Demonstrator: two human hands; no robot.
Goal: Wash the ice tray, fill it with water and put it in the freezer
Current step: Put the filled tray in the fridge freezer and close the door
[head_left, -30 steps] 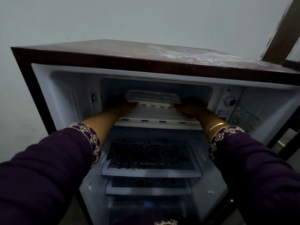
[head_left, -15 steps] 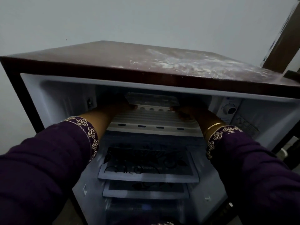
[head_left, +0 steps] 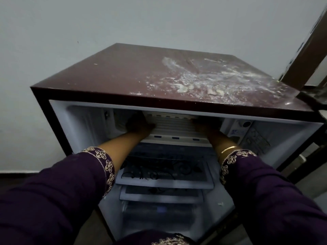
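1. The person is reaching both arms into the freezer compartment [head_left: 120, 121] at the top of the open refrigerator [head_left: 123, 76]. The left hand [head_left: 139, 123] is sitting at the left end of the ice tray [head_left: 169, 115] and the right hand [head_left: 203, 125] at its right end.
2. The ice tray is lying deep inside, showing only its near edge as a pale strip just under the cabinet's upper lip and above the ribbed white floor [head_left: 174, 129]. I cannot tell whether it is resting on that floor or hanging just over it.
3. Shadow is covering the fingers of both hands, so I cannot tell whether they are clasping the tray's ends or lying loose beside them.
4. Assuming the cells are holding water, one end dipping lower than the other is likely to be the main risk, sending water over the rim.
5. The ribs may be catching the cell bottoms, and a jerk there would slosh the water.
6. Spilled water would be dripping onto the glass shelf [head_left: 164, 172] below or freezing the tray to the floor.
7. The bangle [head_left: 228, 149] or a cuff could be snagging the tray as the arms come out.
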